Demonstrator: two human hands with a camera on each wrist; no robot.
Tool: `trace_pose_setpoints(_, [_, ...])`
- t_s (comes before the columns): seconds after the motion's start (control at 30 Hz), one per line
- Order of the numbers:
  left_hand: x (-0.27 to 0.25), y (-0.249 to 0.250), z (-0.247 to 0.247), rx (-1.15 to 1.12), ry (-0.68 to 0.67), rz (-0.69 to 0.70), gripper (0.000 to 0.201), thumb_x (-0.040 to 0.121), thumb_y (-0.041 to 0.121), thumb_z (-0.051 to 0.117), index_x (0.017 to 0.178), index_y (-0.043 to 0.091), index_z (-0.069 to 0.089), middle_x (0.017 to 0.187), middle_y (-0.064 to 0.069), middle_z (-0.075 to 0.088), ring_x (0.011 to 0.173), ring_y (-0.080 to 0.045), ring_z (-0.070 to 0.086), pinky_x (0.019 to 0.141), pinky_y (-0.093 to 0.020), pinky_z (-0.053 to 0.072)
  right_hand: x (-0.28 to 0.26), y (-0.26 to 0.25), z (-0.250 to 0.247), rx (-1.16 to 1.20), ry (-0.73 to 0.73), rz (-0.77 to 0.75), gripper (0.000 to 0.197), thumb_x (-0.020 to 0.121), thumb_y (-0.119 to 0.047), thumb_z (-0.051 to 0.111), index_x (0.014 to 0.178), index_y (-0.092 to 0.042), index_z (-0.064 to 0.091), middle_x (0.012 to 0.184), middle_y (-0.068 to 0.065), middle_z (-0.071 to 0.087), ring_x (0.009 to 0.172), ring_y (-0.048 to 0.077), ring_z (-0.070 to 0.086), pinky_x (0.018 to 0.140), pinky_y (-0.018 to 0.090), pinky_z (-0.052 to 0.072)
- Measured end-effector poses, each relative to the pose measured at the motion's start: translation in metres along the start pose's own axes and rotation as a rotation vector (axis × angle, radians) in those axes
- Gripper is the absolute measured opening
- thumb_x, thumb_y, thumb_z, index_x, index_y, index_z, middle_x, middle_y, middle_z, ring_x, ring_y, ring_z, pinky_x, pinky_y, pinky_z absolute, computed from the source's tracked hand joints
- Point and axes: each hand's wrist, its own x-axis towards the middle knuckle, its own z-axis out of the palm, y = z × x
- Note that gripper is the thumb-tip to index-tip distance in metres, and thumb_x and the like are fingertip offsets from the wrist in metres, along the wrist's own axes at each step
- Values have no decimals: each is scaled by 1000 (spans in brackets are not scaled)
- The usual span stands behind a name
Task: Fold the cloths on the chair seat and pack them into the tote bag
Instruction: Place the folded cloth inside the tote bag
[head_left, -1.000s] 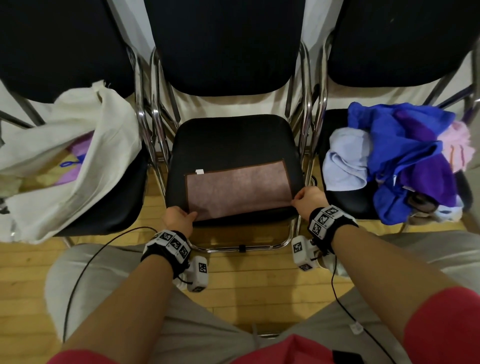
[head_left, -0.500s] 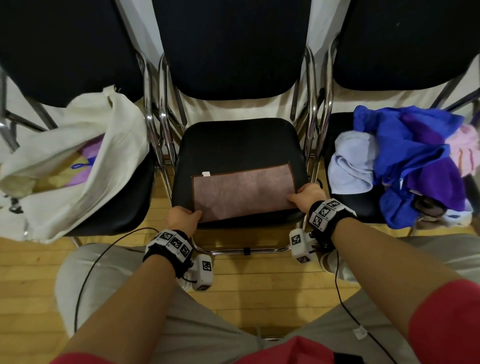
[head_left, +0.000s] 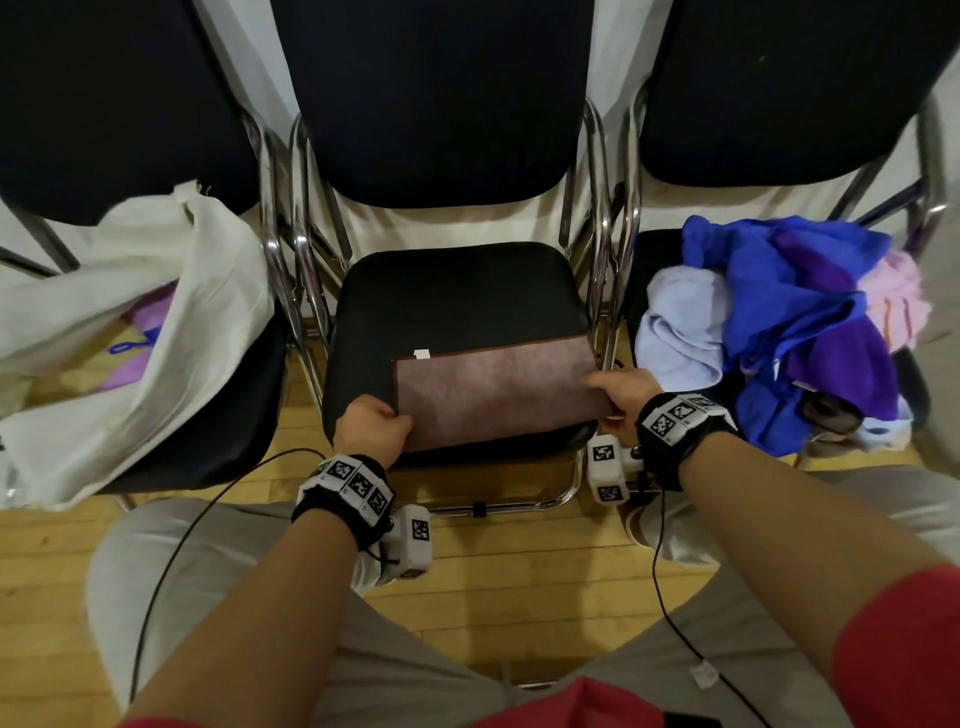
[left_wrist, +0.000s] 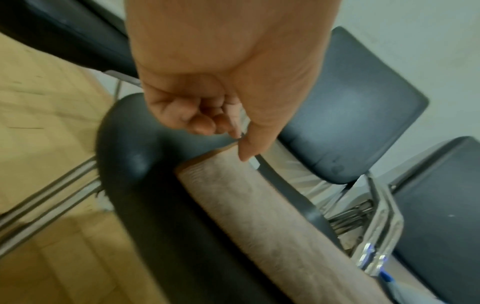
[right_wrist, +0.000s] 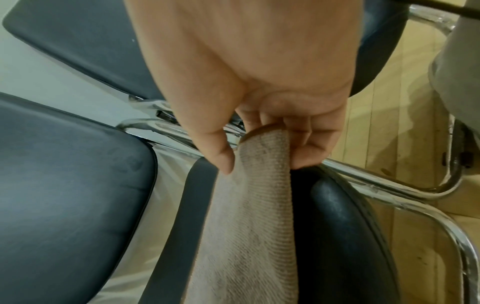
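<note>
A brown cloth, folded to a flat rectangle, lies on the front half of the middle black chair seat. A small white tag sticks out at its far left corner. My right hand pinches the cloth's right edge, and the right wrist view shows that edge raised off the seat between thumb and fingers. My left hand is at the cloth's left edge near the front corner. In the left wrist view, its thumb and curled fingers meet at the cloth's edge.
A cream tote bag slumps open on the left chair with purple and yellow cloth inside. The right chair holds a loose pile of blue, purple, pale lilac and pink cloths. Chrome chair frames stand between the seats. The floor is wood.
My right hand has slid from the front right corner up the cloth's right edge and lifted it. The left hand has closed in on the left edge. My head has moved closer.
</note>
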Motion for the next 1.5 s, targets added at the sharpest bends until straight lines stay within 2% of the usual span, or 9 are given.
trace_pose_setpoints(0.1, [-4, 17, 1, -162, -53, 124, 9, 85, 23, 71, 87, 25, 63, 89, 2, 66, 86, -18, 63, 78, -35, 55, 0, -8, 5, 38, -23, 31, 39, 83, -16, 75, 118, -9, 58, 116, 18, 61, 100, 35, 59, 58, 34, 50])
trace_pose_setpoints(0.2, [-18, 39, 7, -392, -375, 135, 7, 96, 17, 60, 100, 17, 66, 95, -7, 72, 85, -21, 69, 69, -30, 55, -4, -19, 10, 45, -40, 55, 30, 85, -9, 69, 112, -10, 56, 118, 20, 59, 100, 35, 57, 57, 35, 49])
trace_pose_setpoints(0.4, [-25, 53, 29, -567, -731, -19, 23, 101, 20, 55, 119, 6, 60, 116, -16, 69, 106, -30, 68, 93, -43, 57, -11, -38, 13, 17, -76, 9, 40, 71, 5, 60, 110, -1, 61, 111, 22, 62, 99, 39, 60, 69, 39, 55])
trace_pose_setpoints(0.53, [-23, 53, 31, -560, -750, -64, 30, 101, 26, 54, 127, 10, 57, 114, -11, 70, 104, -26, 69, 92, -44, 56, -22, -44, 19, 45, -126, 8, 55, 55, 2, 55, 109, -4, 64, 115, 23, 63, 103, 42, 62, 77, 43, 56])
trace_pose_setpoints(0.77, [-16, 53, 4, -844, -672, -85, 34, 102, 30, 52, 131, 13, 54, 119, -11, 68, 107, -29, 68, 92, -44, 56, -62, -73, 68, -40, -299, -210, 24, 77, 1, 53, 93, -9, 67, 85, 18, 59, 81, 32, 59, 62, 37, 56])
trace_pose_setpoints(0.87, [-11, 45, -9, -999, -696, -127, 38, 102, 42, 48, 123, 14, 61, 120, -13, 69, 111, -32, 67, 96, -49, 53, -79, -73, 103, -204, -411, -276, 26, 84, -2, 55, 97, -19, 68, 97, 19, 68, 89, 32, 67, 82, 47, 60])
trace_pose_setpoints(1.0, [-6, 21, -17, -1082, -698, -207, 45, 97, 49, 52, 131, 21, 61, 126, -13, 67, 116, -33, 63, 88, -48, 55, -87, -58, 132, -301, -563, -287, 19, 94, -21, 63, 110, -29, 68, 104, 13, 70, 96, 27, 68, 70, 36, 59])
trace_pose_setpoints(1.27, [-7, 7, -8, -933, -542, -217, 26, 96, -2, 52, 117, 9, 60, 115, -17, 67, 103, -33, 65, 88, -48, 57, -65, -16, 108, -669, -310, -575, 57, 86, -22, 69, 140, -28, 50, 119, 2, 61, 110, 20, 61, 94, 40, 54])
trace_pose_setpoints(1.5, [-3, 20, -7, -892, -453, -160, 29, 94, -6, 51, 114, 12, 64, 108, -13, 71, 100, -29, 69, 81, -42, 60, -61, 13, 109, -1227, -137, -899, 88, 80, -41, 73, 153, -30, 24, 159, 5, 21, 142, 28, 25, 115, 43, 33])
